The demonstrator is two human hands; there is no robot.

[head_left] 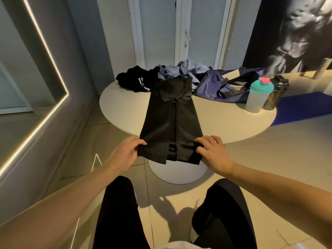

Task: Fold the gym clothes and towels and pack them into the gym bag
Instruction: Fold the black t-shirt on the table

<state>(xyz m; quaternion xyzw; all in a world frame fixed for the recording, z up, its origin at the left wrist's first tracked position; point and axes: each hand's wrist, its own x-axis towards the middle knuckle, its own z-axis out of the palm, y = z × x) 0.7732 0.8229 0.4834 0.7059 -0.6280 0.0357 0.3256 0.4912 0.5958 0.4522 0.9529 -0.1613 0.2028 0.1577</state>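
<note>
Nearest the camera, two legs in black trousers (118, 212) are seen above a tiled floor, with two bare forearms reaching forward over them. By the left hand (125, 151), the near left corner of a black shirt (170, 123) is pinched between thumb and curled fingers. The shirt is laid lengthwise on the round white table (224, 119), its sides folded inward into one long narrow strip, its collar at the far end and its hem hanging over the near edge. The near right corner is gripped by the right hand (213, 151), whose fingers are spread and bent down onto the bunched cloth. The hands are held apart, one at each corner. At the far side of the table, from left to right, are found one crumpled black garment with white stripes (136, 81), one heap of pale blue clothes (181, 70) touching the shirt's far end, one purple gym bag (212, 87) lying open, and two bottles: a shaker with a teal lid (256, 97) and, just beside it, a black bottle (276, 94).
</note>
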